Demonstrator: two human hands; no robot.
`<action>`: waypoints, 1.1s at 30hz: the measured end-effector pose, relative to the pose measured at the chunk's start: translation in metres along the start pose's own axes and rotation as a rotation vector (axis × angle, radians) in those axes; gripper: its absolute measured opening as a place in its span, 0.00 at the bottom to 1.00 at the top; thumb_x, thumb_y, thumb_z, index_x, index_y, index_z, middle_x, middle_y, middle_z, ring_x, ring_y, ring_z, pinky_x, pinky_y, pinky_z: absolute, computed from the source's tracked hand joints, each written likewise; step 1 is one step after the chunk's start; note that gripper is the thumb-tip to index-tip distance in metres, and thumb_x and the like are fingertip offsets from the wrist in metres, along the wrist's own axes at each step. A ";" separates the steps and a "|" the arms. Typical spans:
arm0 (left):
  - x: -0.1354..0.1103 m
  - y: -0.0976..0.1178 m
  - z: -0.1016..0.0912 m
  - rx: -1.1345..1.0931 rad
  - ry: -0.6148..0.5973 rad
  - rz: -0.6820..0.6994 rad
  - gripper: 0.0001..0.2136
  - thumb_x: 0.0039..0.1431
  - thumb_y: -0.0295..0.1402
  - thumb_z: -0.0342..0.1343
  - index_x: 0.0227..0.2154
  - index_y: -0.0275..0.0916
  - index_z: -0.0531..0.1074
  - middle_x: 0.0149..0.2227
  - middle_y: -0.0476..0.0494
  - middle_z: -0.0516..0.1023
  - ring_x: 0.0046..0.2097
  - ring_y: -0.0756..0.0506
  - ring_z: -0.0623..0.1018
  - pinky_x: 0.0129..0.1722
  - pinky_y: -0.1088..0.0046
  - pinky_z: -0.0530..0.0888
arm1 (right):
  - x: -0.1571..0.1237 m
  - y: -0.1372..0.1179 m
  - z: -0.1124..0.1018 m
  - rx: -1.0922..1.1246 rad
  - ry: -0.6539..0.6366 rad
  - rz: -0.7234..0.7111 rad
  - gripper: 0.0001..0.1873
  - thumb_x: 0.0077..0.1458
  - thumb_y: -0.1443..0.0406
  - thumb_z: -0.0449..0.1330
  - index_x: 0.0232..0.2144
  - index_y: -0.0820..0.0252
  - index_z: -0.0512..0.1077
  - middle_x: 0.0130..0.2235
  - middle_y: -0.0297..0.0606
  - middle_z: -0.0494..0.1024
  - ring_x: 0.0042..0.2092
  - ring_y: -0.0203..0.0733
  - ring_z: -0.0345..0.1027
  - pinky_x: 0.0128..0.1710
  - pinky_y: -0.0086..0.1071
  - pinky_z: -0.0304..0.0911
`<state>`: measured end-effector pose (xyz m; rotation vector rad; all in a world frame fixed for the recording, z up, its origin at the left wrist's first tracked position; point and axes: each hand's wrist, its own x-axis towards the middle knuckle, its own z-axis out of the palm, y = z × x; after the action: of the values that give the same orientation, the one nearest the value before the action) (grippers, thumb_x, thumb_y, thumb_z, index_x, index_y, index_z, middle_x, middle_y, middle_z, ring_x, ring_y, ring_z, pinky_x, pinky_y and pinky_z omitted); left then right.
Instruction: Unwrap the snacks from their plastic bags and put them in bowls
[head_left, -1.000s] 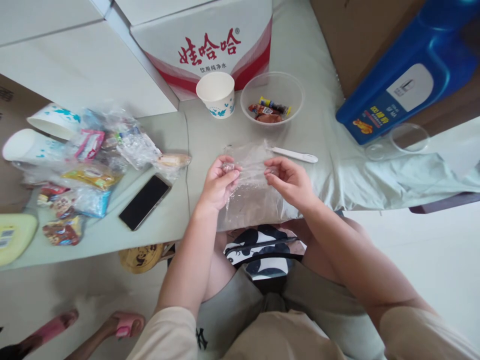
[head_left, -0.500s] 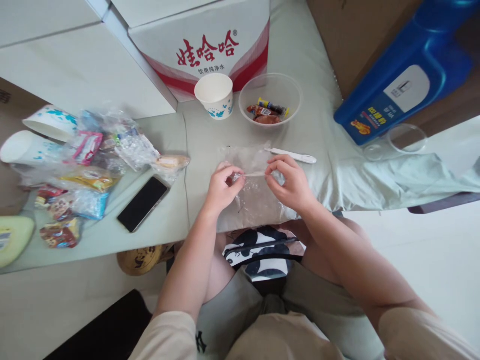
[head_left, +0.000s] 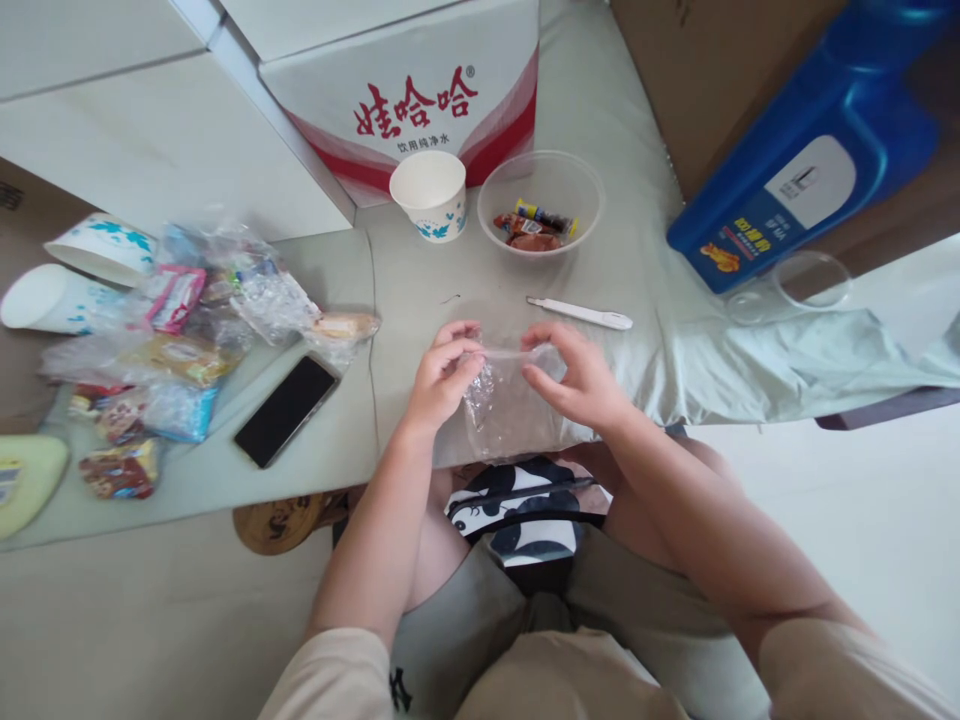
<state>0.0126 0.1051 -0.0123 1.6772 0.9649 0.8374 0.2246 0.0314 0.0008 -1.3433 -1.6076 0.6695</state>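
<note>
A clear plastic bag (head_left: 510, 405) hangs flat between my hands at the near edge of the covered table. My left hand (head_left: 444, 375) pinches its upper left corner, where the film is crumpled and shiny. At the upper right corner my right hand (head_left: 574, 375) has its thumb and fingers curled round the film. A straight band of folded film runs between the two hands. Just beyond my right hand lies a slim white utility knife (head_left: 581, 313), touched by neither hand.
Behind stand a paper cup (head_left: 429, 195) and a clear plastic bowl (head_left: 541, 200) holding wrapped snacks. A black phone (head_left: 286, 410) and a heap of packaged snacks (head_left: 187, 320) lie left. At right are a big blue bottle (head_left: 795, 160) and a clear cup (head_left: 810, 280).
The film that spread beyond my hands toward the bowl is now drawn in, baring the cloth and the knife's tip. Both hands have shifted slightly, and my right fingers are less tightly pinched.
</note>
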 end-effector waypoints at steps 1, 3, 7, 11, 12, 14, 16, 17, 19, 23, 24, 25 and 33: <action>0.000 0.000 -0.001 -0.011 0.003 -0.003 0.17 0.58 0.50 0.61 0.30 0.40 0.79 0.54 0.36 0.75 0.59 0.35 0.75 0.64 0.52 0.68 | 0.000 -0.001 0.000 -0.016 0.002 0.004 0.06 0.57 0.60 0.61 0.37 0.54 0.73 0.38 0.41 0.82 0.43 0.49 0.75 0.49 0.44 0.68; 0.000 0.002 -0.001 0.005 0.013 0.003 0.17 0.57 0.51 0.62 0.29 0.40 0.79 0.54 0.35 0.75 0.61 0.34 0.73 0.66 0.52 0.65 | 0.000 -0.002 0.001 -0.021 -0.002 0.038 0.05 0.58 0.60 0.60 0.32 0.54 0.72 0.30 0.37 0.78 0.35 0.45 0.72 0.41 0.40 0.66; 0.000 0.007 0.000 0.026 -0.034 0.002 0.15 0.51 0.48 0.66 0.28 0.40 0.78 0.53 0.35 0.77 0.58 0.35 0.75 0.61 0.55 0.70 | -0.002 -0.007 0.002 0.045 -0.005 0.124 0.06 0.59 0.60 0.59 0.32 0.55 0.71 0.25 0.32 0.72 0.28 0.38 0.64 0.32 0.35 0.61; -0.002 0.010 0.003 -0.054 -0.044 -0.098 0.13 0.55 0.46 0.64 0.28 0.40 0.77 0.32 0.45 0.79 0.35 0.46 0.76 0.37 0.70 0.72 | 0.000 -0.007 0.002 0.077 0.055 0.115 0.08 0.58 0.57 0.60 0.34 0.55 0.72 0.31 0.36 0.75 0.33 0.41 0.67 0.36 0.36 0.63; -0.002 0.010 0.004 -0.078 -0.038 -0.121 0.13 0.56 0.46 0.64 0.28 0.40 0.77 0.28 0.48 0.76 0.31 0.48 0.73 0.33 0.72 0.70 | 0.000 -0.006 0.001 0.088 0.058 0.110 0.09 0.57 0.57 0.61 0.35 0.55 0.72 0.34 0.37 0.77 0.35 0.42 0.69 0.38 0.37 0.64; -0.003 0.008 0.004 -0.133 -0.018 -0.149 0.14 0.57 0.46 0.64 0.28 0.39 0.77 0.25 0.50 0.74 0.28 0.49 0.70 0.30 0.73 0.67 | 0.001 -0.005 0.001 0.101 0.041 0.120 0.09 0.56 0.57 0.62 0.33 0.55 0.72 0.34 0.37 0.78 0.37 0.43 0.70 0.40 0.37 0.64; -0.003 0.007 0.004 -0.188 0.008 -0.150 0.14 0.57 0.46 0.64 0.29 0.39 0.76 0.27 0.49 0.76 0.29 0.50 0.72 0.32 0.74 0.68 | 0.001 -0.005 0.001 0.111 0.006 0.163 0.10 0.57 0.57 0.61 0.29 0.56 0.70 0.30 0.36 0.76 0.34 0.41 0.70 0.37 0.36 0.63; -0.003 0.007 0.004 -0.211 0.015 -0.148 0.15 0.57 0.47 0.64 0.29 0.39 0.76 0.28 0.48 0.78 0.30 0.49 0.73 0.33 0.74 0.69 | 0.000 -0.005 0.002 0.125 -0.005 0.194 0.11 0.58 0.57 0.60 0.28 0.56 0.70 0.28 0.35 0.75 0.32 0.40 0.69 0.35 0.35 0.62; -0.002 0.009 0.005 -0.237 0.002 -0.155 0.16 0.53 0.47 0.67 0.31 0.39 0.76 0.30 0.47 0.79 0.31 0.49 0.75 0.34 0.74 0.71 | -0.001 -0.006 0.003 0.177 -0.011 0.263 0.12 0.59 0.56 0.59 0.28 0.56 0.69 0.26 0.33 0.73 0.28 0.38 0.67 0.31 0.33 0.60; -0.002 0.016 0.007 -0.197 -0.041 -0.211 0.16 0.48 0.44 0.70 0.28 0.38 0.75 0.26 0.50 0.76 0.28 0.50 0.73 0.29 0.76 0.68 | -0.002 -0.007 0.003 0.217 0.039 0.324 0.12 0.60 0.56 0.58 0.30 0.57 0.69 0.26 0.33 0.75 0.29 0.37 0.68 0.31 0.32 0.61; -0.002 0.017 0.007 -0.188 -0.031 -0.209 0.15 0.49 0.44 0.70 0.27 0.38 0.74 0.25 0.50 0.75 0.28 0.51 0.72 0.29 0.76 0.67 | -0.002 -0.007 0.002 0.208 0.038 0.319 0.11 0.59 0.56 0.59 0.31 0.57 0.69 0.27 0.34 0.76 0.30 0.37 0.68 0.32 0.32 0.62; -0.002 0.017 0.008 -0.187 -0.019 -0.199 0.15 0.50 0.44 0.69 0.27 0.38 0.73 0.24 0.51 0.74 0.27 0.51 0.72 0.29 0.76 0.67 | -0.002 -0.006 0.002 0.201 0.025 0.310 0.11 0.59 0.56 0.60 0.32 0.57 0.70 0.28 0.34 0.76 0.30 0.37 0.68 0.33 0.32 0.62; -0.003 0.015 0.011 -0.226 -0.108 -0.239 0.15 0.49 0.43 0.70 0.31 0.39 0.73 0.28 0.49 0.78 0.30 0.49 0.76 0.31 0.74 0.72 | 0.000 -0.004 0.000 0.183 0.021 0.284 0.12 0.59 0.56 0.60 0.32 0.58 0.70 0.27 0.32 0.73 0.29 0.36 0.64 0.31 0.32 0.59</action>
<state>0.0237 0.0949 -0.0010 1.3692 0.9374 0.6634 0.2231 0.0301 0.0042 -1.4491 -1.3152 0.9456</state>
